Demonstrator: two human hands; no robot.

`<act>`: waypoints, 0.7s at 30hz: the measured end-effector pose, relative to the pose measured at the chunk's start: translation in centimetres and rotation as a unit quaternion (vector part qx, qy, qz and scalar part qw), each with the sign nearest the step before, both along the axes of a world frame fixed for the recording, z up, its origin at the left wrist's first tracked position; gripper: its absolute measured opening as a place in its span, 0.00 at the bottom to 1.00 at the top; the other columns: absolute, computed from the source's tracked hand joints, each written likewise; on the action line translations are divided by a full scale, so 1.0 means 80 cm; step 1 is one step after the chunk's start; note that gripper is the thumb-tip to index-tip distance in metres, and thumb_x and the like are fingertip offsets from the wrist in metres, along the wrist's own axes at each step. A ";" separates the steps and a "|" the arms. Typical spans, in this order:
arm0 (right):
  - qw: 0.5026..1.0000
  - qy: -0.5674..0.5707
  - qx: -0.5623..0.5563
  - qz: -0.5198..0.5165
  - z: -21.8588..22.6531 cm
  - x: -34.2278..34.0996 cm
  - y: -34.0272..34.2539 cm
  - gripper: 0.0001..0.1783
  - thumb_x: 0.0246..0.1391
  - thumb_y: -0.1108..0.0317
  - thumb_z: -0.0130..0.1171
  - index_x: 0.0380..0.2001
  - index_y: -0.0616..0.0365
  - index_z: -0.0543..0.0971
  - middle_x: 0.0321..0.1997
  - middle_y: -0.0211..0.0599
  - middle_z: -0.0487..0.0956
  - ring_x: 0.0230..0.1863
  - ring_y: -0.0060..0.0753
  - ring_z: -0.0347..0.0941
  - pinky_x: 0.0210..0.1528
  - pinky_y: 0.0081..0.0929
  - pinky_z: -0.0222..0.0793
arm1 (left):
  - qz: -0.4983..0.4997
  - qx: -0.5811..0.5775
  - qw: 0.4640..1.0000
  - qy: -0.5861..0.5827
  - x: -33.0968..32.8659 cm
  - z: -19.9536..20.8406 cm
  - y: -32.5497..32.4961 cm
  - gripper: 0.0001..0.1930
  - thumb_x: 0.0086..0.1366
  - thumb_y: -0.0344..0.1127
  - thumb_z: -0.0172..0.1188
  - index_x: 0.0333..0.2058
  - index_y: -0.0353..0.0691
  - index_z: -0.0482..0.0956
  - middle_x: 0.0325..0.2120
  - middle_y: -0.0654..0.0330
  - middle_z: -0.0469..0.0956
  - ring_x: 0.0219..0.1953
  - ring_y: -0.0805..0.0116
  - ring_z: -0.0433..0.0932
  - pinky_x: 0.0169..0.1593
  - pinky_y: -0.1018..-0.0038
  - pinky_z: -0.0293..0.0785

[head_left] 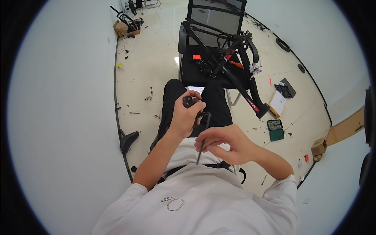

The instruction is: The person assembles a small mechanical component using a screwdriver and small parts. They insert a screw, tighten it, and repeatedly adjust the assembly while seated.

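My left hand (182, 118) is closed around a small black part (187, 102), probably a bike component, held above my lap; the fingers cover most of it. An L-shaped hex key (201, 150) is in my right hand (231, 144), its long arm pointing down toward my shirt. The key's short bent end meets the black part near my left thumb; whether it sits in a bolt is too small to tell. Beyond my knees, a black bicycle frame (227, 72) rests across a mesh-backed chair (192, 74).
An orange-handled tool (236, 64) and an orange-red block (196, 57) lie on the chair seat. On the floor to the right are a green tool case (276, 135) and a black case (285, 91). A bicycle saddle (129, 141) leans by the left wall. Small parts are scattered around.
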State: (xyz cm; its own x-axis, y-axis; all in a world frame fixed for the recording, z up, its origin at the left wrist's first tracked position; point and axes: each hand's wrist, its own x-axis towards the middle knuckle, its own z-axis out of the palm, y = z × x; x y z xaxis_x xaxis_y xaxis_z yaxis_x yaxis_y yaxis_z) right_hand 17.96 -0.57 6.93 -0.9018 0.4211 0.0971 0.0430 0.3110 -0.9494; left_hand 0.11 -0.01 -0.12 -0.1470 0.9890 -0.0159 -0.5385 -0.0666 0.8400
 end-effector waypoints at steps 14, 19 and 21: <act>0.963 -0.027 0.268 -0.024 0.048 -0.040 0.062 0.08 0.51 0.71 0.65 0.34 0.60 0.79 0.19 0.31 0.76 0.17 0.19 0.71 0.21 0.20 0.66 | -0.163 -0.077 0.979 -0.099 0.022 -0.011 -0.010 0.10 0.56 0.30 0.61 0.37 0.40 0.73 0.24 0.64 0.72 0.18 0.77 0.69 0.17 0.81 0.61; 0.987 -0.022 -0.084 -0.132 0.021 -0.042 0.096 0.11 0.56 0.67 0.61 0.26 0.63 0.74 0.14 0.29 0.73 0.09 0.16 0.63 0.11 0.17 0.54 | -0.236 -0.063 0.961 -0.133 0.015 -0.001 -0.008 0.05 0.57 0.29 0.54 0.33 0.36 0.73 0.23 0.59 0.71 0.20 0.75 0.65 0.16 0.81 0.57; 0.975 0.022 -0.170 -0.143 0.006 -0.032 0.098 0.11 0.58 0.66 0.60 0.26 0.61 0.74 0.13 0.28 0.72 0.09 0.15 0.62 0.09 0.17 0.51 | -0.226 -0.068 0.960 -0.151 0.015 0.006 -0.007 0.05 0.58 0.29 0.51 0.32 0.34 0.73 0.22 0.58 0.69 0.21 0.74 0.63 0.15 0.81 0.57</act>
